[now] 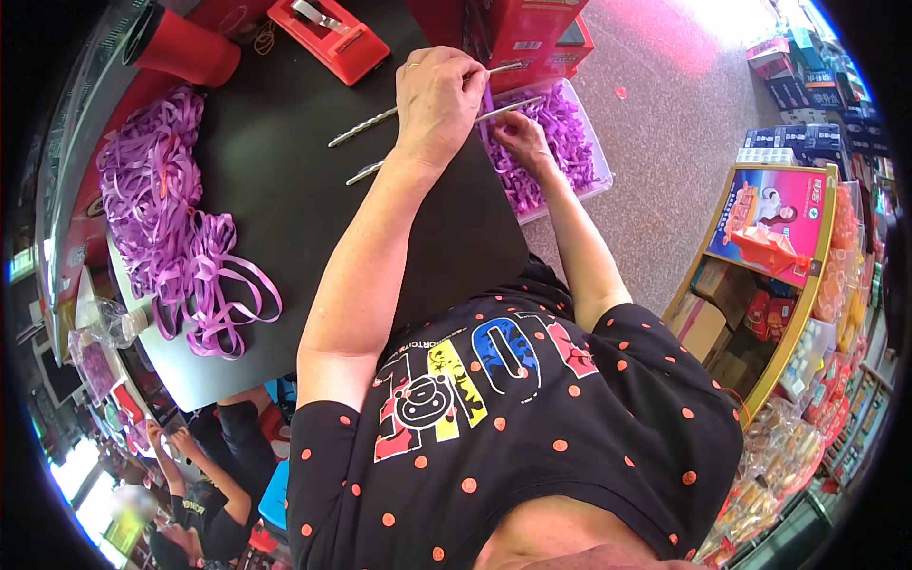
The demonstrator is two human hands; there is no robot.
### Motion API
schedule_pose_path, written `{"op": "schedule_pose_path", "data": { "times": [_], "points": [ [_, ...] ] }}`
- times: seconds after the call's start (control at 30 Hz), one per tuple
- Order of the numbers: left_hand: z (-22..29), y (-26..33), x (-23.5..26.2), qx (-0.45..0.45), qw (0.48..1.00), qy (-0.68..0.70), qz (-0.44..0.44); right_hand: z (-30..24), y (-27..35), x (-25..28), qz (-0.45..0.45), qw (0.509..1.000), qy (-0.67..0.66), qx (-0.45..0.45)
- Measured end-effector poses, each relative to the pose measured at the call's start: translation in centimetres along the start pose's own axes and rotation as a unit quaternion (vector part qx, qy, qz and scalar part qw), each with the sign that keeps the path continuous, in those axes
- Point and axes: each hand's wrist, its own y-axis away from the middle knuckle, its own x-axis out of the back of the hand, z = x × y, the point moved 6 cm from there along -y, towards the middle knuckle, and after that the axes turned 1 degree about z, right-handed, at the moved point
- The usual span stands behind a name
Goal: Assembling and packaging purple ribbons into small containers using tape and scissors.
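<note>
Two thin twisted metal rods lie side by side over the dark tabletop, an upper rod (366, 126) and a lower rod (365, 172), their far ends reaching past its right edge. My left hand (432, 104) is over the rods, thumb and fingers pinched on a purple ribbon (486, 103) that runs down across them. Under the lower rod, my right hand (521, 142) has its fingers curled in at the ribbon; its fingertips are partly hidden. Just beneath it, a clear plastic bin (604, 163) holds many short purple ribbon pieces (570, 142).
A big tangled heap of purple ribbon (157, 190) covers the table's left side. At the far edge are a red cylinder (195, 52), a red tape dispenser (332, 43) and a red box (532, 38). A shelf unit (760, 275) stands right; another person (214, 484) is lower left.
</note>
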Motion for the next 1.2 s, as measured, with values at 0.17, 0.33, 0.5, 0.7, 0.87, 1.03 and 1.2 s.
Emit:
{"op": "schedule_pose_path", "data": {
  "times": [0.17, 0.33, 0.5, 0.7, 0.87, 1.03, 1.2],
  "points": [
    [-0.2, 0.2, -0.1, 0.009, 1.000, 0.015, -0.003, 1.5, 1.5, -0.7, -0.007, 0.999, -0.013, -0.041],
    [-0.2, 0.1, -0.4, 0.006, 1.000, 0.013, -0.005, 7.5, 3.5, -0.4, 0.037, 0.990, -0.036, -0.129],
    [0.1, -0.1, -0.3, -0.001, 1.000, 0.004, -0.003, 10.9, 5.4, -1.0, 0.028, 0.979, -0.075, -0.190],
    [0.0, 0.0, 0.0, 0.010, 1.000, 0.009, -0.009, 7.8, 7.0, -2.5, 0.019, 0.989, -0.117, -0.092],
    [0.0, 0.4, 0.1, 0.022, 1.000, 0.006, -0.005, 2.9, 11.2, -1.7, -0.028, 0.993, 0.047, 0.109],
    [-0.2, 0.3, -0.1, 0.014, 1.000, -0.001, -0.023, 2.3, 15.3, -0.1, -0.079, 0.995, 0.007, 0.057],
    [-0.5, 0.3, -0.3, 0.020, 1.000, 0.001, -0.016, 1.0, 19.3, 3.3, -0.059, 0.997, -0.023, 0.042]
  ]
}}
